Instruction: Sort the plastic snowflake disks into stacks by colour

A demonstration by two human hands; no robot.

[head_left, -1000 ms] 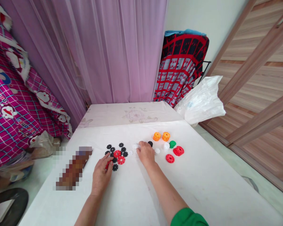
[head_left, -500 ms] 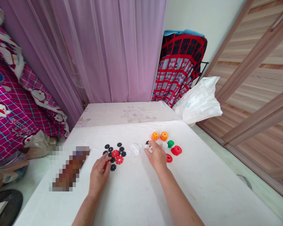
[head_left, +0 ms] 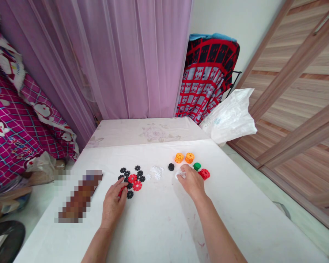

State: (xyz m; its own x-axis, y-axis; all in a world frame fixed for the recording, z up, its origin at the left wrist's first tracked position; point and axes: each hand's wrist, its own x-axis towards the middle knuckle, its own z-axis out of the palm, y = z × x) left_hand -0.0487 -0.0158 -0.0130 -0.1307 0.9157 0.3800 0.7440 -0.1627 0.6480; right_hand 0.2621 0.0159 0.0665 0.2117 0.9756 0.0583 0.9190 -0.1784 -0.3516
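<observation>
My left hand (head_left: 114, 204) rests at the near left of the scattered black notched plastic discs (head_left: 130, 194), with a red notched disc (head_left: 120, 192) pinched between thumb and fingers. Two more red discs (head_left: 137, 186) lie among the black ones. My right hand (head_left: 192, 182) is closed around a white notched disc (head_left: 180, 175), low over the cloth; whether it is one disc or several I cannot tell. Left of that hand stands a small black stack (head_left: 171, 167). Beyond its knuckles are a green stack (head_left: 197, 166) and a red stack (head_left: 204, 174), partly covered.
A pile of white discs (head_left: 156, 172) lies between my hands. Two orange stacks (head_left: 189, 157) stand farther back. A blurred brown object (head_left: 80, 199) is on the left of the white-covered table (head_left: 153, 226). A white plastic bag (head_left: 227, 117) hangs at the right back edge.
My right hand has moved right, from beside the black stack toward the green and red stacks, uncovering the black stack. My left hand stays by the black discs with its red disc.
</observation>
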